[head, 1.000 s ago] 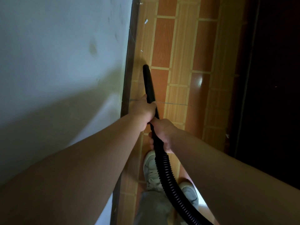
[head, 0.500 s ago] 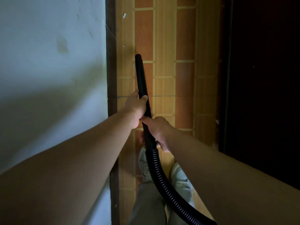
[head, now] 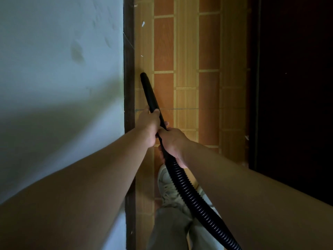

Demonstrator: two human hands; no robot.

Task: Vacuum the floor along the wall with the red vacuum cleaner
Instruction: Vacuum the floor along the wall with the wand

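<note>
Vacuum nozzle sits with its tip low on the tiled floor, just beside the dark skirting under the pale wall. My left hand wraps the rigid black tube, and my right hand grips just behind it, where the ribbed hose begins. I judge the tube stiff and light and the hose floppy and prone to drag, so steering from the rigid part suits. Working room is a narrow strip between the skirting and a dark panel on the right. White flecks lie ahead along the edge.
</note>
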